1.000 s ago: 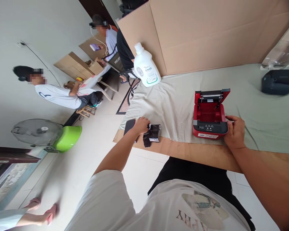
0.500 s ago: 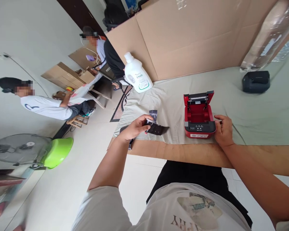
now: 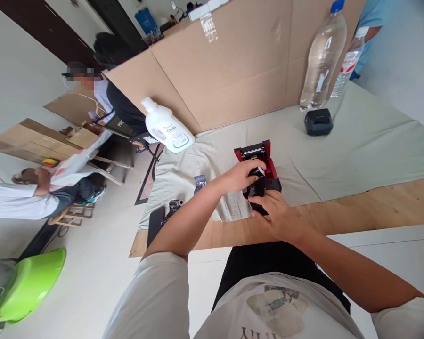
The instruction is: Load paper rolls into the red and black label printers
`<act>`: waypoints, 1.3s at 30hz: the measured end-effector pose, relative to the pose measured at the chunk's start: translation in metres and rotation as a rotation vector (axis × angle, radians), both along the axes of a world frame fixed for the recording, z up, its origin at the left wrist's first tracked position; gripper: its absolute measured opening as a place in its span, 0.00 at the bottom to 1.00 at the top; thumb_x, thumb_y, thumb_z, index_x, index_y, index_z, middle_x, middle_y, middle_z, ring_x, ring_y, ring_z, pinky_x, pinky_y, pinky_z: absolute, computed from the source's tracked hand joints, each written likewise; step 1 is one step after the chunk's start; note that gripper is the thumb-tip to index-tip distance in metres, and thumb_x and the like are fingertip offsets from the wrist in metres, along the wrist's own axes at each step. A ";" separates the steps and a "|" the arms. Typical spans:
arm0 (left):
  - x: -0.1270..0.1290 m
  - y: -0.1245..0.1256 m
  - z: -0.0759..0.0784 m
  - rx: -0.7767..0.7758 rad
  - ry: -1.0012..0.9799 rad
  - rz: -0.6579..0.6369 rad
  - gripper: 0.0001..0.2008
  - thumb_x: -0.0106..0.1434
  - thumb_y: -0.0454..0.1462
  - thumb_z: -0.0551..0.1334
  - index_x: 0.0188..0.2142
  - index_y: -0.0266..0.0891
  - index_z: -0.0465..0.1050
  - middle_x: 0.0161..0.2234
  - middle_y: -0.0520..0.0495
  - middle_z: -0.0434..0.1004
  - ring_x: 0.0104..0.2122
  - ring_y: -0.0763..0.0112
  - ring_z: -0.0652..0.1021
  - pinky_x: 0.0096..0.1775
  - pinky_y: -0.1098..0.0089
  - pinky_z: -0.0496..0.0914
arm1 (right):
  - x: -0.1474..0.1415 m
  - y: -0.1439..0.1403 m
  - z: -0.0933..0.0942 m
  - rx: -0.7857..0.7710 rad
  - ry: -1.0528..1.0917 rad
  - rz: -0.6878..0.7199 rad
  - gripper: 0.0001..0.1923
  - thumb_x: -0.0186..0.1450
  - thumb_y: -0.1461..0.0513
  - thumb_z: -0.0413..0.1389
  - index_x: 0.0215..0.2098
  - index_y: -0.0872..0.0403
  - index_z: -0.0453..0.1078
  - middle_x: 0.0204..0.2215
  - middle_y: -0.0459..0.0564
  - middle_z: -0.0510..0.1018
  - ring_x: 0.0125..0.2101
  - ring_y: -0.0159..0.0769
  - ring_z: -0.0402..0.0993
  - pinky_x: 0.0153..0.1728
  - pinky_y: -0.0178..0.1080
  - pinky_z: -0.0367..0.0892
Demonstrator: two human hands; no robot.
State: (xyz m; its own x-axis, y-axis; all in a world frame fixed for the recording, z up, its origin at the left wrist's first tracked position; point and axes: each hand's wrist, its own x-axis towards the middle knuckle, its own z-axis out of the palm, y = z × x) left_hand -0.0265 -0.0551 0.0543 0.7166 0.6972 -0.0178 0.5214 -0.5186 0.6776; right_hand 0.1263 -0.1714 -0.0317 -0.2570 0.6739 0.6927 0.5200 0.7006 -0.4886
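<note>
A small red and black label printer [image 3: 270, 168] stands on the cloth with its lid raised. My left hand [image 3: 237, 176] is closed around a roll of black labels [image 3: 256, 172] over the printer's opening. A black strip [image 3: 257, 189] hangs from the roll toward me. My right hand [image 3: 277, 214] pinches the strip's lower end at the front of the printer. Both hands cover much of the printer's front and left side. Left of them, a dark printed label piece [image 3: 199, 182] lies on the cloth.
A dark flat case [image 3: 156, 224] and another black roll [image 3: 173, 207] lie at the table's left edge. A white detergent bottle [image 3: 169, 127] leans by the cardboard wall [image 3: 229, 70]. Farther right are a black box-shaped device [image 3: 318, 122] and water bottles [image 3: 323, 56]. Other people sit beyond.
My left hand has brought the label roll right, over the open printer. My right hand has left the printer's right side and now grips the strip in front. The view has shifted right.
</note>
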 end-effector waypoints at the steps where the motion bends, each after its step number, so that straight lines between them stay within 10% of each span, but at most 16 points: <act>1: 0.009 0.006 -0.003 0.025 0.066 -0.003 0.19 0.58 0.28 0.57 0.49 0.42 0.71 0.51 0.48 0.76 0.51 0.62 0.76 0.55 0.62 0.68 | 0.001 0.000 -0.001 -0.020 0.011 -0.033 0.12 0.69 0.62 0.53 0.50 0.51 0.69 0.39 0.51 0.81 0.41 0.44 0.75 0.44 0.49 0.71; 8: 0.036 0.019 -0.026 0.100 0.611 0.138 0.22 0.61 0.34 0.61 0.54 0.36 0.64 0.45 0.40 0.80 0.49 0.52 0.78 0.56 0.54 0.65 | 0.020 0.004 0.006 -0.148 -0.016 -0.081 0.20 0.63 0.65 0.55 0.53 0.56 0.67 0.44 0.56 0.79 0.46 0.47 0.72 0.48 0.51 0.70; 17: 0.052 0.023 -0.043 0.160 0.692 0.249 0.15 0.57 0.35 0.65 0.46 0.40 0.77 0.45 0.41 0.81 0.50 0.49 0.78 0.57 0.51 0.62 | 0.025 0.016 0.003 -0.090 -0.131 -0.261 0.12 0.69 0.65 0.52 0.40 0.53 0.78 0.33 0.53 0.75 0.39 0.43 0.68 0.45 0.47 0.67; 23: 0.036 0.015 -0.046 0.227 0.408 0.269 0.11 0.61 0.37 0.64 0.43 0.41 0.80 0.47 0.41 0.81 0.50 0.53 0.78 0.54 0.56 0.69 | 0.025 0.014 0.005 -0.011 -0.184 -0.255 0.12 0.69 0.65 0.53 0.39 0.52 0.80 0.50 0.56 0.74 0.52 0.47 0.66 0.52 0.50 0.67; 29: -0.001 0.013 -0.036 0.518 -0.156 0.476 0.17 0.72 0.43 0.51 0.48 0.39 0.76 0.48 0.40 0.79 0.52 0.59 0.76 0.56 0.58 0.69 | 0.025 0.016 -0.001 0.040 -0.162 -0.151 0.11 0.69 0.67 0.53 0.41 0.54 0.77 0.43 0.52 0.81 0.50 0.45 0.70 0.54 0.49 0.68; 34: -0.015 0.021 -0.048 0.588 -0.151 0.415 0.33 0.72 0.56 0.42 0.60 0.36 0.66 0.58 0.33 0.70 0.60 0.55 0.69 0.61 0.53 0.61 | 0.022 0.016 0.001 0.086 -0.166 -0.160 0.09 0.68 0.67 0.54 0.41 0.56 0.76 0.40 0.52 0.82 0.48 0.45 0.71 0.50 0.48 0.68; 39: -0.018 -0.024 -0.070 0.654 -0.169 0.366 0.29 0.74 0.49 0.39 0.56 0.35 0.68 0.50 0.35 0.75 0.53 0.58 0.73 0.57 0.54 0.62 | 0.022 0.014 0.004 0.114 -0.173 -0.171 0.08 0.68 0.67 0.54 0.41 0.55 0.76 0.39 0.51 0.82 0.44 0.42 0.72 0.47 0.46 0.67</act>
State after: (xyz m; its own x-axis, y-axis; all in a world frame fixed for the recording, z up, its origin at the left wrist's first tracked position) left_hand -0.0442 -0.0794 -0.0158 0.3948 0.7216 0.5686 0.6537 -0.6556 0.3781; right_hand 0.1485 -0.1570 -0.0282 -0.2668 0.6381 0.7222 0.7046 0.6404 -0.3055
